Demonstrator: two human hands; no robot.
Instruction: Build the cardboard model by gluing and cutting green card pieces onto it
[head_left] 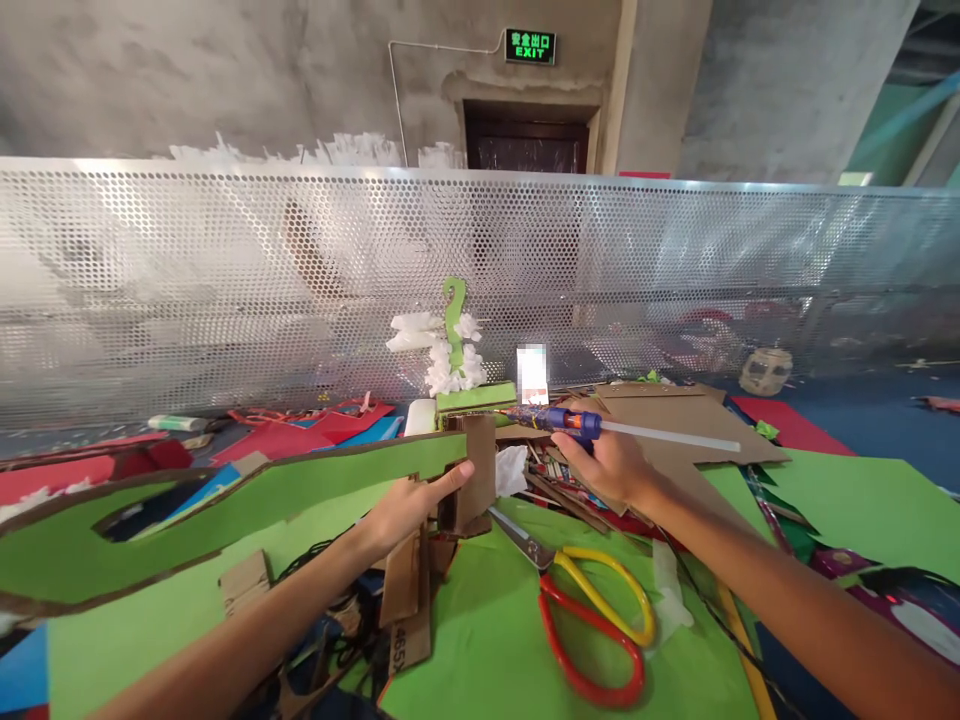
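Observation:
My left hand (409, 508) is closed around a small upright cardboard piece (474, 470) fixed at the end of a long green-faced cardboard shape (225, 515), with the forefinger stretched along it. My right hand (611, 468) grips a blue hot glue gun (570, 421). A clear glue stick (667, 435) pokes out of its back to the right. The gun's nozzle points left, close to the top of the cardboard piece.
Scissors with red and yellow handles (592, 615) lie on green paper (487, 640) near me. Cardboard scraps (401, 590), red and blue paper (330, 425), a green and white model (454, 355) and a perforated metal screen (675, 270) lie beyond.

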